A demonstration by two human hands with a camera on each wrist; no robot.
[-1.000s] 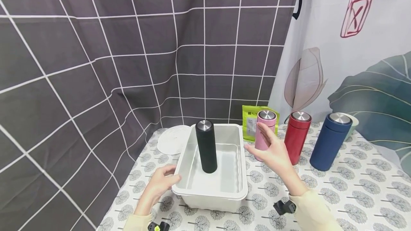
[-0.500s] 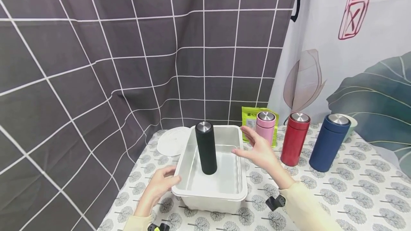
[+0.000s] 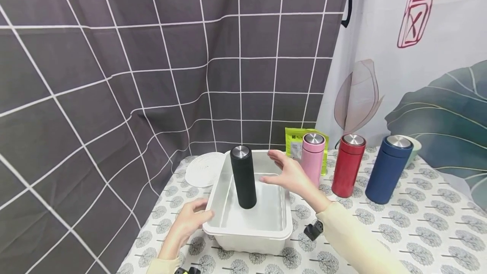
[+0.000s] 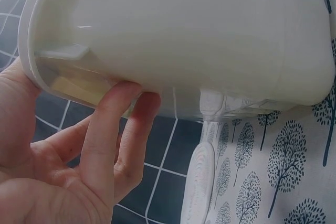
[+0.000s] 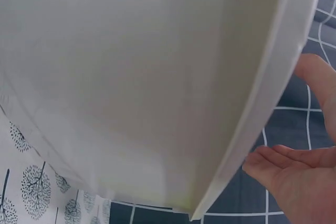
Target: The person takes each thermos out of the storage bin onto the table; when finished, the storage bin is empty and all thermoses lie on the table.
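A black thermos bottle (image 3: 244, 181) with a steel-topped lid stands inside the white plastic bin (image 3: 251, 234). My left hand (image 3: 189, 218) is at the bin's left side; in the left wrist view its thumb goes over the rim and its fingertips (image 4: 147, 100) touch the outer wall. Over the bin's right part is my right hand (image 3: 290, 176), thumb and fingers spread wide apart, a short way right of the black thermos with nothing in its grasp. In the right wrist view the bin's wall (image 5: 131, 77) fills most of the picture, with that hand beyond the rim.
Right of the bin stand a pink thermos (image 3: 313, 160), a red thermos (image 3: 348, 166) and a blue thermos (image 3: 389, 170). A green pouch (image 3: 293, 136) is behind the pink one, a pale cup (image 3: 414, 149) behind the blue. A white round mat (image 3: 201, 170) lies back left.
My right hand has moved left, from in front of the pink thermos to over the bin, nearing the black thermos. The left hand and the bin have stayed in place.
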